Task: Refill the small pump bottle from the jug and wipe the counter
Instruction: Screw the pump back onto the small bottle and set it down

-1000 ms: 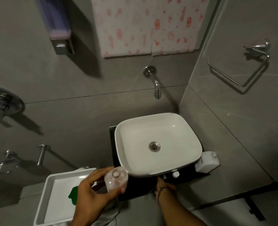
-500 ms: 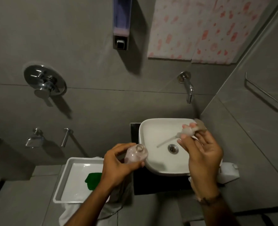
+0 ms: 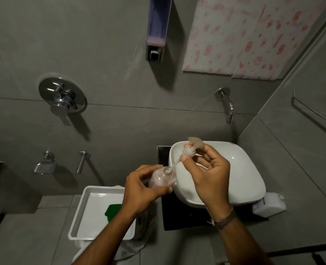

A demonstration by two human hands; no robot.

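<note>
My left hand [image 3: 142, 189] grips the small clear pump bottle [image 3: 163, 178], which holds pale pink liquid and is tilted toward the sink. My right hand [image 3: 208, 175] pinches the pump head [image 3: 191, 148]; the tip of its dip tube sits in the bottle's open neck. The white jug [image 3: 269, 205] lies on the black counter [image 3: 177, 217], to the right below the white basin [image 3: 240, 169]. A green cloth [image 3: 112, 209] rests in the white tray [image 3: 81, 217] at lower left, partly hidden by my left forearm.
A wall tap [image 3: 228, 108] juts out above the basin. A wall soap dispenser [image 3: 157, 29] hangs higher up, a shower mixer [image 3: 62, 96] at left, a towel ring [image 3: 315, 113] on the right wall. A patterned pink curtain [image 3: 250, 35] hangs top right.
My right hand came up from below the counter with the pump head and brought its tube to the bottle's neck. My view has swung left and closer.
</note>
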